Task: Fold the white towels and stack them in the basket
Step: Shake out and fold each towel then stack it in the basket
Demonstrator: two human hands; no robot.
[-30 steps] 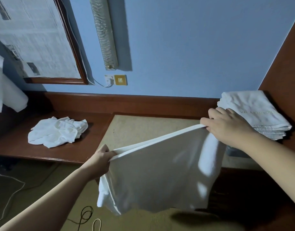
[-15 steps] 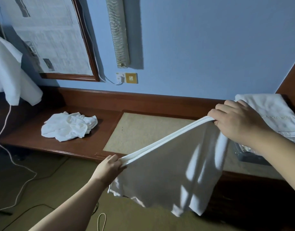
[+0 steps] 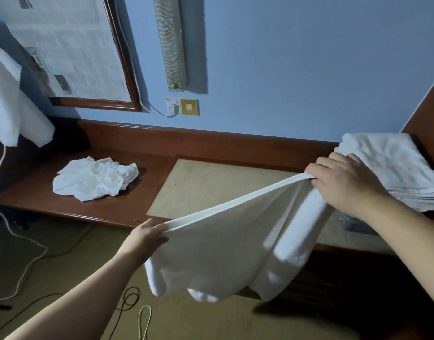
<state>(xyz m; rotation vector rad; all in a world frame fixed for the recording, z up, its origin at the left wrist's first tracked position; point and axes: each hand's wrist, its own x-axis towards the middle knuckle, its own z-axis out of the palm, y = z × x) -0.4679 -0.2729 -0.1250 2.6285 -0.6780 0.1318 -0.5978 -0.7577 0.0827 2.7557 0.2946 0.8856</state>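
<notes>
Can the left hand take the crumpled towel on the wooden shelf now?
Probably not yet: the left hand grips the stretched towel. The path to the crumpled towel looks free.

A framed mirror [image 3: 63, 45], wall lamp [image 3: 171, 42] and socket [image 3: 182, 107] hang above the desk [image 3: 137, 192]; cables [image 3: 130, 300] lie on the floor.

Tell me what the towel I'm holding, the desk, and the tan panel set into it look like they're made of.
Towel: soft white woven cloth, probably cotton; it drapes and creases, with a stitched hem.
Desk: reddish-brown wood or wood veneer, glossy lacquer; light reflects off its edge.
Tan panel: matte and speckled, possibly stone or laminate; hard to tell.
</notes>
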